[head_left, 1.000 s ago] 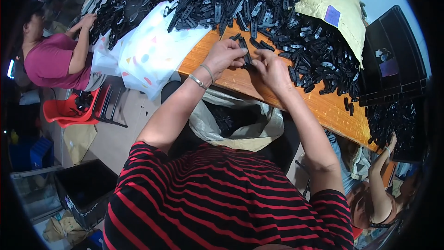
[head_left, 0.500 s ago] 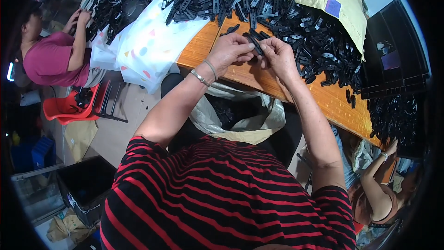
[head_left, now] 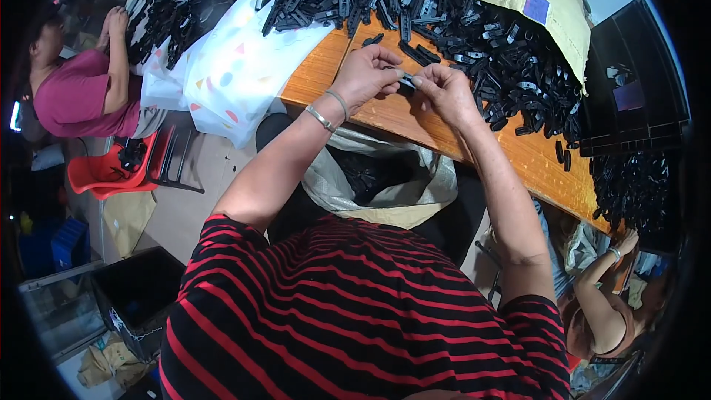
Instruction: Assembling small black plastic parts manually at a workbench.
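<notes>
A small black plastic part (head_left: 406, 80) is pinched between both hands just above the orange tabletop (head_left: 385, 115). The left hand (head_left: 364, 74) is closed on its left end, the right hand (head_left: 444, 92) clamped on its right end, fingertips nearly meeting. A thin bracelet (head_left: 320, 117) is worn on the left wrist. Beyond the hands, a large heap of black parts (head_left: 415, 7) is spread over the tabletop, with a white patterned bag (head_left: 237, 74) at its left and a yellow padded envelope (head_left: 533, 0) at its right. An open sack (head_left: 385, 178) is seen below the tabletop's edge.
</notes>
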{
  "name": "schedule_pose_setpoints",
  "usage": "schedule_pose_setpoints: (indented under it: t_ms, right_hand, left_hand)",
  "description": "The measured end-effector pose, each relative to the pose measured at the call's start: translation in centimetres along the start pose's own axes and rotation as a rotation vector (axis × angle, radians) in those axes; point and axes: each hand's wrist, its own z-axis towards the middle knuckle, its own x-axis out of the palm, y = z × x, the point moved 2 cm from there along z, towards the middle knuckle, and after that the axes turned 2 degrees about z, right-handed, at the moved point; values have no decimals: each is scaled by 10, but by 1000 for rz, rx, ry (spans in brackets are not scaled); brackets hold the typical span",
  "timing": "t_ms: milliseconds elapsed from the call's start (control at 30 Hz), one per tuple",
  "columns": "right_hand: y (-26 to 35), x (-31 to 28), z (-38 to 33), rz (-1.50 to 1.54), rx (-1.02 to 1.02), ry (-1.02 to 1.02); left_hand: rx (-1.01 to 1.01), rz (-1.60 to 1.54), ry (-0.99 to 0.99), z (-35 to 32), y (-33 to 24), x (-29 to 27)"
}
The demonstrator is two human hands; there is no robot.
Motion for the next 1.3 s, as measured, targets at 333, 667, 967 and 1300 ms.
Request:
schedule_pose_setpoints:
  t_ms: [333,667,967,1300]
  right_hand:
    - [-8,6,1,58,192,-95]
    - [-12,2,14,-228,207,-46]
    - [8,9,-23,-363,332,370]
    - [21,-22,45,-1026,-364,-157]
  left_hand:
    - [27,264,-81,6,13,-6]
    - [332,855,-232,9,18,-5]
    - [93,906,128,-33,11,-22]
    - [639,1149,-161,36,-11,23]
